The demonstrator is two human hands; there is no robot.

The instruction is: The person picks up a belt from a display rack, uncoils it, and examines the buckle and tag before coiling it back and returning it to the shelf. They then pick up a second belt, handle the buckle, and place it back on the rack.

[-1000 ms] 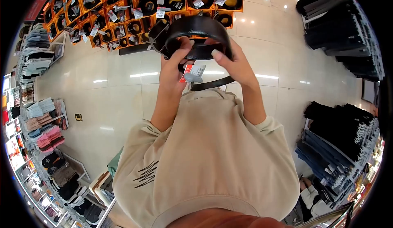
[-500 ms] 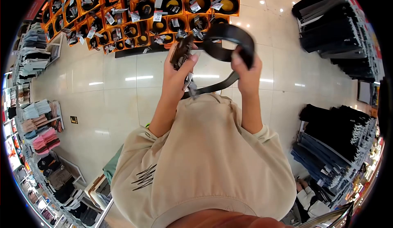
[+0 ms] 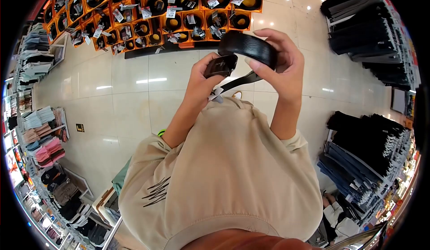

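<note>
A black leather belt (image 3: 253, 47) is between my two hands, partly coiled. My right hand (image 3: 286, 68) curls its thumb and fingers around the coiled loop. In my left hand (image 3: 201, 79) is the belt's buckle end (image 3: 220, 66), dark and glossy, pinched between thumb and fingers. A strip of the strap hangs in a curve below, linking the two hands. A white price tag (image 3: 216, 93) dangles under my left hand. The far side of the coil and some of my left fingers are hidden.
Ahead stands an orange display rack (image 3: 174, 14) with rolled, tagged belts in its compartments. Hanging dark trousers (image 3: 365, 142) line the right side. Folded clothes (image 3: 49, 151) fill shelves at left. Glossy tiled floor (image 3: 130, 102) lies between them.
My right hand has shifted right and turned, its fingers opening wider around the coil. The buckle end has rotated to face up, and my left hand has moved slightly right.
</note>
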